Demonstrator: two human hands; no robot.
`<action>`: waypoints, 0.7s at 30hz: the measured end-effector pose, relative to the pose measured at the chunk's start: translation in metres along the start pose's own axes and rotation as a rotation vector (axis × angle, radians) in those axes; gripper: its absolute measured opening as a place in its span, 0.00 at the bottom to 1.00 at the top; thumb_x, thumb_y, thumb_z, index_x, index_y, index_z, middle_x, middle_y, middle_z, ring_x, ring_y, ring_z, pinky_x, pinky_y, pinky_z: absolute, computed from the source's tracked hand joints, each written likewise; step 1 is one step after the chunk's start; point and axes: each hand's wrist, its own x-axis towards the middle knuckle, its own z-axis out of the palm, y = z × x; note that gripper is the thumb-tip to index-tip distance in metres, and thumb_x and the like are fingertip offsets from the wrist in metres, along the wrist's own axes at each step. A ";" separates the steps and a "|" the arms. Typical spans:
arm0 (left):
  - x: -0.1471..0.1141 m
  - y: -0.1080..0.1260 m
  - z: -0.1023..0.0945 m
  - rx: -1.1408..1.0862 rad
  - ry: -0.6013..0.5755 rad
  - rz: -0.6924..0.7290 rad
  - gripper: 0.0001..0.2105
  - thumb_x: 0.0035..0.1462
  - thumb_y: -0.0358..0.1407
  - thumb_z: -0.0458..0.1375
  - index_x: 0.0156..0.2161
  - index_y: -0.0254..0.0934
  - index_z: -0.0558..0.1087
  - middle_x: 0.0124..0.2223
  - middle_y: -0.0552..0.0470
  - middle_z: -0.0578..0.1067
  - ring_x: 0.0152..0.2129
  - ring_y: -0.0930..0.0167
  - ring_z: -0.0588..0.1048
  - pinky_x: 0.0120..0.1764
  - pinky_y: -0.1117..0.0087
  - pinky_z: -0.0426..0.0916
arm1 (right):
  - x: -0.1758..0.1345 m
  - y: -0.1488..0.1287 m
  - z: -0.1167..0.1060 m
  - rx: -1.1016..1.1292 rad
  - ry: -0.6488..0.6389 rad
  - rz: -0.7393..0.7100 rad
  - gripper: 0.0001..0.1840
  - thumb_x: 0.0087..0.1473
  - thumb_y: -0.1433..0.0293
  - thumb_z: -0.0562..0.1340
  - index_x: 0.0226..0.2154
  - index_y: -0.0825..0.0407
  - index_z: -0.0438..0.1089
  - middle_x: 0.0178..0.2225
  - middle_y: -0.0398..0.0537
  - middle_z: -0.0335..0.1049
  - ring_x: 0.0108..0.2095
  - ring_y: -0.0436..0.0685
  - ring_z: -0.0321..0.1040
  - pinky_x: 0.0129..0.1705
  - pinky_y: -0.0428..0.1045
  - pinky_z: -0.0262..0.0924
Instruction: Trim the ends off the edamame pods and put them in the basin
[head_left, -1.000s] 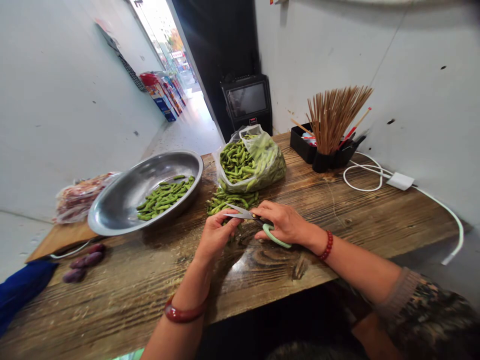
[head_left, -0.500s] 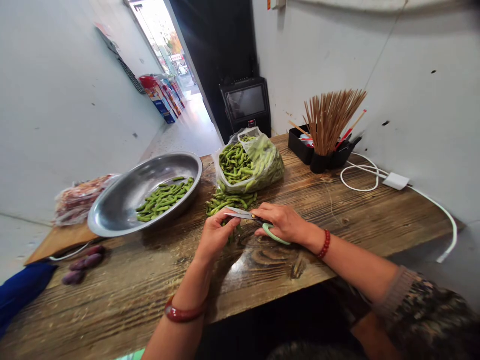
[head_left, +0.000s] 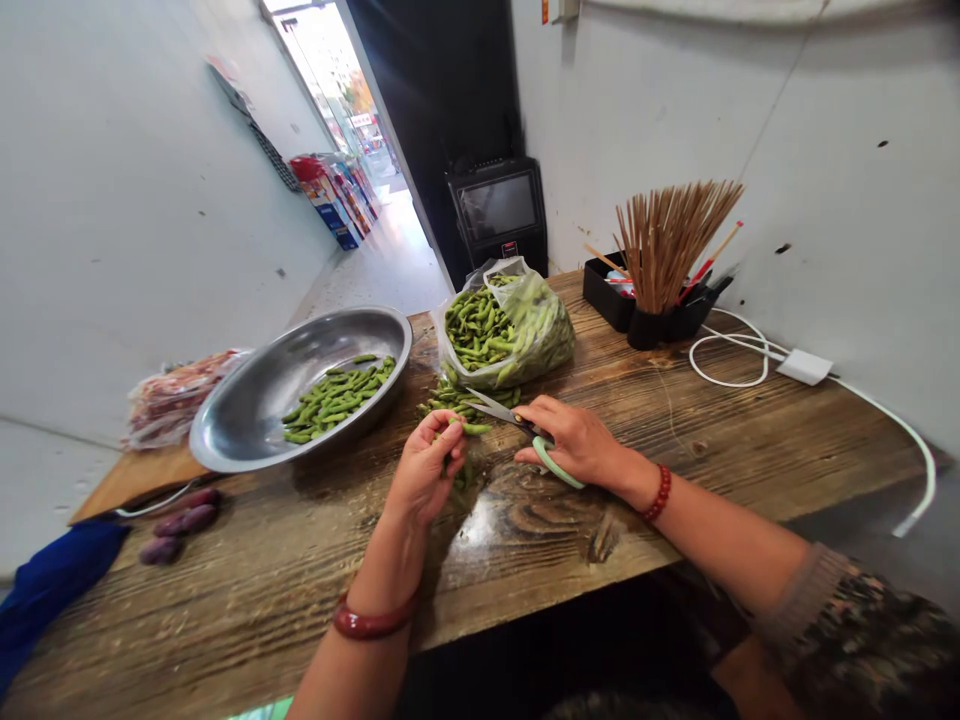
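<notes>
Pod pinched in the left hand, with one end out above the worktop; too small to tell whether already cut. Just beside it, scissors in the curled grip of the right hand. Farther out, a loose pile of pods, apparently not yet worked, and right behind it a plastic bag well filled with more. To the left, a metal basin with one modest batch, probably the finished share. Judging by these amounts, early going: far more left than done.
</notes>
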 end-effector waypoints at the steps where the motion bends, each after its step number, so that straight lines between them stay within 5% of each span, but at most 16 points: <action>1: 0.001 0.001 -0.001 -0.033 0.003 -0.004 0.15 0.42 0.34 0.70 0.32 0.34 0.69 0.27 0.58 0.67 0.16 0.83 0.58 0.15 0.82 0.49 | 0.000 -0.001 0.000 0.008 0.009 -0.009 0.27 0.53 0.60 0.67 0.53 0.52 0.64 0.41 0.50 0.68 0.35 0.54 0.67 0.37 0.48 0.63; 21: -0.001 -0.005 0.003 -0.023 -0.016 -0.009 0.14 0.41 0.33 0.70 0.31 0.34 0.70 0.22 0.59 0.66 0.15 0.82 0.59 0.16 0.82 0.48 | 0.000 -0.004 0.001 0.039 -0.022 -0.036 0.26 0.53 0.60 0.66 0.51 0.53 0.64 0.39 0.50 0.67 0.35 0.54 0.65 0.36 0.48 0.62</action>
